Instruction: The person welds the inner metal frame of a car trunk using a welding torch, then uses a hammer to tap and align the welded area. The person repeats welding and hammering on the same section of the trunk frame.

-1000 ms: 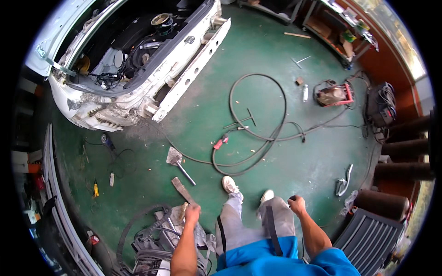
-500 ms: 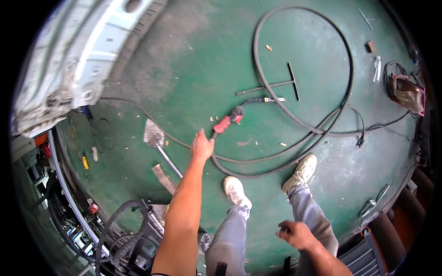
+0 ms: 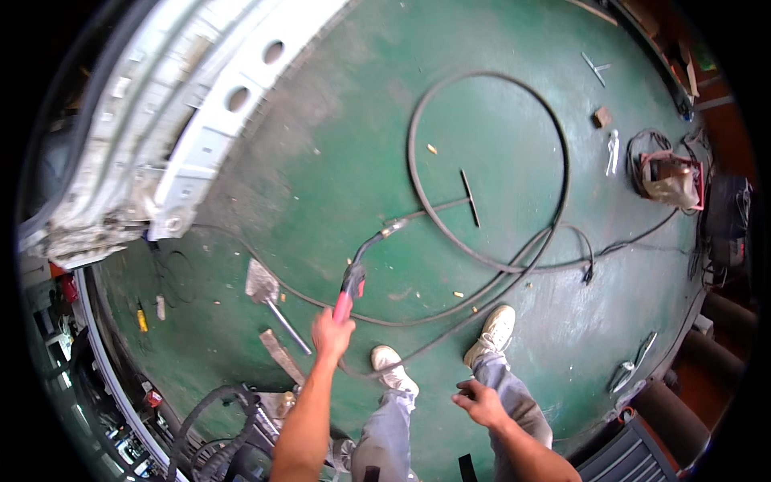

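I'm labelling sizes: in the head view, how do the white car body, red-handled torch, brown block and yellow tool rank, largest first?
1. White car body
2. Red-handled torch
3. Brown block and yellow tool: too alike to rank

Plas. torch [image 3: 352, 280], matt hose [image 3: 566, 153], glossy flr [image 3: 578, 321]

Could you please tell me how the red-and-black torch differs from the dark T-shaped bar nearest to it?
The torch has a red handle and black body; the T-shaped bar looks plain and dark. The torch has a bent neck, while the bar's shaft is straight with a crosspiece. The left hand grips the torch; the bar lies on the green floor. Both are long and narrow.
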Motion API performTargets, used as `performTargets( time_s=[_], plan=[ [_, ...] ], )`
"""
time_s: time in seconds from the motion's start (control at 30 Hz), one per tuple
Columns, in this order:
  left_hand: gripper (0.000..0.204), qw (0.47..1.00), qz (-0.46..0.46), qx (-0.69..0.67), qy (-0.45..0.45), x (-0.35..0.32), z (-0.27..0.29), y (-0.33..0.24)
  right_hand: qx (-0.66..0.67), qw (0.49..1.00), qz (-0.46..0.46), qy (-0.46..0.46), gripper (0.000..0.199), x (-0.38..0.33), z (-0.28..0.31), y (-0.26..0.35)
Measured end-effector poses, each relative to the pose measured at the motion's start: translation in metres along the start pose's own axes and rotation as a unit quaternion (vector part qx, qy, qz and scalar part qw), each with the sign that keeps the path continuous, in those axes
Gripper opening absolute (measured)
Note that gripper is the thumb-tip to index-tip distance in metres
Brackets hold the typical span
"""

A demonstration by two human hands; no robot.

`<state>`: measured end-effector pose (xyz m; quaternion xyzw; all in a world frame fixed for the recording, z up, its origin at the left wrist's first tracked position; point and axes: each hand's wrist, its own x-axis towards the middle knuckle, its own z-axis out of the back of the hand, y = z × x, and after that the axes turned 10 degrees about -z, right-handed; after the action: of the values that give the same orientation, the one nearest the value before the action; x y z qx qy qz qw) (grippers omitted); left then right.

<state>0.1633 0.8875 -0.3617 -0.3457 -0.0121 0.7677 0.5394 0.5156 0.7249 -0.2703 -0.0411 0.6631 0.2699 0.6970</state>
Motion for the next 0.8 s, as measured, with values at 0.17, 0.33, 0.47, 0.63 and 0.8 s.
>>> performTargets(
  time_s=[0.17,0.33,0.47,0.63,0.8],
  plan=[
    [0.034,0.897,0.066,-0.401,-0.176,-0.169,0.089,-0.060,0.080,0.989,0.108,0.061,0.078,-0.092,-0.062,0.151],
    [0.039,0.934,-0.116,-0.338,0.014,-0.312,0.105,-0.182,-0.084,0.972,0.218,-0.026,0.098,-0.182,-0.061,0.252],
    [0.046,0.928,-0.220,-0.298,0.025,-0.360,0.204,-0.199,-0.022,0.965,0.194,-0.176,0.044,-0.234,-0.006,0.270],
    [0.042,0.919,-0.228,-0.321,0.012,-0.346,0.278,-0.073,0.094,0.931,0.298,-0.189,0.027,-0.320,0.035,0.270],
    [0.052,0.977,0.006,-0.207,-0.052,-0.361,0.423,0.044,-0.082,0.883,0.365,-0.284,0.035,-0.425,0.026,0.329]
  ],
)
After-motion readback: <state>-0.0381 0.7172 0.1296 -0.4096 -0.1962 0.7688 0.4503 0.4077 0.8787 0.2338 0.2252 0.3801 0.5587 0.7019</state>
